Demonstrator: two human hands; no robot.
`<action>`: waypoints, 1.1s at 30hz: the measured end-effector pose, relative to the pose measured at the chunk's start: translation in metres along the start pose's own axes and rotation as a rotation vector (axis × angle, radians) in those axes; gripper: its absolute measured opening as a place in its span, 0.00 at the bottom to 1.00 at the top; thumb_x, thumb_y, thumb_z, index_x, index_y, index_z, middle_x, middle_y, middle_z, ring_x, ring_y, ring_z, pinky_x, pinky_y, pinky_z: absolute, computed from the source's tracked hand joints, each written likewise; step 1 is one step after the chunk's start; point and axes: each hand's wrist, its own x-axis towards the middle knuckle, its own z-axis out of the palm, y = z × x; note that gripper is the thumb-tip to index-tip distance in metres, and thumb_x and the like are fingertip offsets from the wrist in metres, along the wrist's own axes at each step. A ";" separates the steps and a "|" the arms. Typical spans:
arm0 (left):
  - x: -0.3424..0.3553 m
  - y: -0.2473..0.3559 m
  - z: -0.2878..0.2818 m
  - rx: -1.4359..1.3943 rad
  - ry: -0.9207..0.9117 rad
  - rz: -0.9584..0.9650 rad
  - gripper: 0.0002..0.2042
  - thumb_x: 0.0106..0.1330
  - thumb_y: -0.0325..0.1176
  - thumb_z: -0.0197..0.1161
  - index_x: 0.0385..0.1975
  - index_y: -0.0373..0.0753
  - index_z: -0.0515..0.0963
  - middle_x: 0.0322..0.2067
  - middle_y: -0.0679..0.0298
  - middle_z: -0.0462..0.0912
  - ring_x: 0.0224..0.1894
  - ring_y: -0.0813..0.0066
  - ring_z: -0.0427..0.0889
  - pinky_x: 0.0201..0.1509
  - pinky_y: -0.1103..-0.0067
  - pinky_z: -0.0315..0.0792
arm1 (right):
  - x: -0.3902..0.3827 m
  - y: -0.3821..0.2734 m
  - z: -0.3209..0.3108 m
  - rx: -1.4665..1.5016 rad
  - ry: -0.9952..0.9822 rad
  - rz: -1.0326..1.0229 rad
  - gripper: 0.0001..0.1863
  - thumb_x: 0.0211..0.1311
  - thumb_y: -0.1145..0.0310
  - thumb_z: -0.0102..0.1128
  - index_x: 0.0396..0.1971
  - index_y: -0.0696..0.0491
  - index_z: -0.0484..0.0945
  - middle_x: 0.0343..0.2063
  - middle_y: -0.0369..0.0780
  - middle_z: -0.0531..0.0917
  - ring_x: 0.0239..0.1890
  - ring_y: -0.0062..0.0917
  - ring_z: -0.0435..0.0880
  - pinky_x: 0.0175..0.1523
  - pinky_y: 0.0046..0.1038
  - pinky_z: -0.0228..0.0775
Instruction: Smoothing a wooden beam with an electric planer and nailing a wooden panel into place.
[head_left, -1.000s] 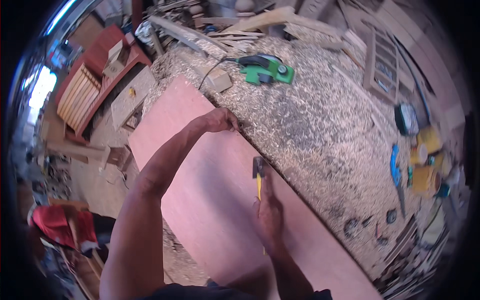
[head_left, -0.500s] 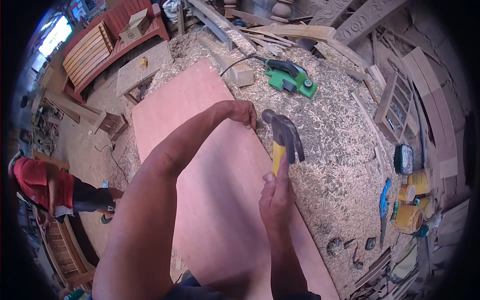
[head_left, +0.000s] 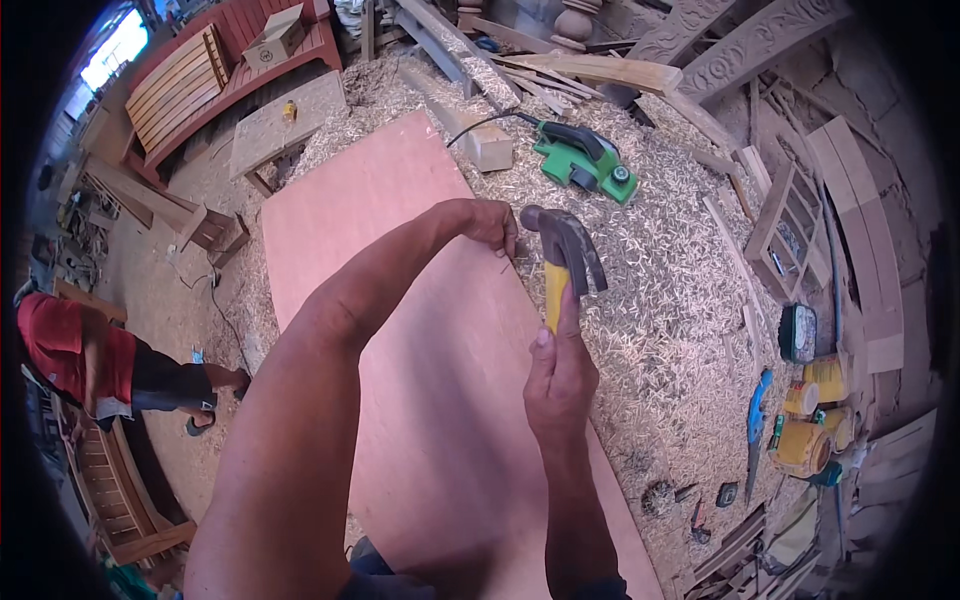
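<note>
A large reddish plywood sheet [head_left: 360, 200] lies slantwise beneath both my arms. My left hand [head_left: 485, 224] is closed at its right edge, fingertips pressed together and down against the board. Just under them shows a thin dark sliver, too small to name. A claw hammer [head_left: 566, 250] with a yellow handle is in my right hand [head_left: 560, 378], gripped with the thumb along the handle. Its dark head is raised above the edge of the sheet, right beside my left hand and apart from it.
Wood shavings cover the ground at right, where a green electric planer [head_left: 585, 160] with a cord lies beside a wood block [head_left: 490, 148]. Further right are a blue-handled saw [head_left: 757, 420] and yellow containers [head_left: 800, 447]. A person in red [head_left: 75, 340] is at left; a red bench [head_left: 240, 85] stands behind.
The hammer has shifted slightly up, its head still raised. My left hand keeps its place at the board's edge. The person at left has shifted a little in view.
</note>
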 end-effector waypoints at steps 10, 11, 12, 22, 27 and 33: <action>-0.004 0.006 0.002 -0.017 -0.016 0.005 0.12 0.61 0.26 0.75 0.43 0.47 0.95 0.39 0.67 0.96 0.45 0.69 0.91 0.51 0.69 0.83 | -0.031 0.028 0.028 -0.186 -0.005 -0.010 0.35 0.81 0.72 0.55 0.84 0.50 0.62 0.49 0.59 0.90 0.40 0.50 0.94 0.45 0.47 0.85; -0.006 0.005 0.003 -0.022 -0.017 0.028 0.12 0.61 0.26 0.75 0.43 0.47 0.95 0.39 0.67 0.96 0.45 0.69 0.91 0.51 0.69 0.83 | -0.034 0.029 0.030 -0.199 -0.009 -0.019 0.35 0.81 0.72 0.55 0.84 0.50 0.62 0.49 0.59 0.90 0.40 0.50 0.94 0.45 0.47 0.85; -0.011 0.005 0.004 0.029 0.019 0.035 0.11 0.62 0.27 0.74 0.43 0.47 0.94 0.41 0.67 0.95 0.46 0.67 0.91 0.52 0.69 0.83 | -0.035 0.029 0.031 -0.207 -0.094 0.080 0.35 0.80 0.72 0.55 0.84 0.49 0.62 0.50 0.60 0.89 0.42 0.52 0.93 0.45 0.49 0.85; -0.072 0.065 0.104 0.193 0.946 -0.074 0.09 0.68 0.32 0.67 0.44 0.41 0.88 0.46 0.56 0.88 0.51 0.48 0.85 0.59 0.59 0.80 | -0.016 0.016 0.016 -0.293 -0.491 0.478 0.35 0.79 0.68 0.57 0.83 0.48 0.63 0.53 0.58 0.88 0.43 0.50 0.93 0.44 0.51 0.85; -0.052 0.081 0.133 0.094 0.980 -0.326 0.07 0.69 0.32 0.66 0.41 0.36 0.85 0.45 0.49 0.87 0.49 0.44 0.86 0.56 0.55 0.81 | -0.021 0.021 0.018 -0.254 -0.421 0.448 0.35 0.79 0.67 0.57 0.84 0.47 0.62 0.48 0.54 0.91 0.39 0.50 0.93 0.44 0.50 0.85; -0.054 0.072 0.120 0.117 0.867 -0.421 0.07 0.70 0.31 0.65 0.40 0.33 0.83 0.45 0.45 0.88 0.42 0.39 0.88 0.51 0.52 0.82 | -0.026 0.027 0.027 -0.257 -0.234 0.302 0.36 0.79 0.67 0.58 0.84 0.46 0.61 0.38 0.53 0.92 0.34 0.50 0.92 0.42 0.50 0.85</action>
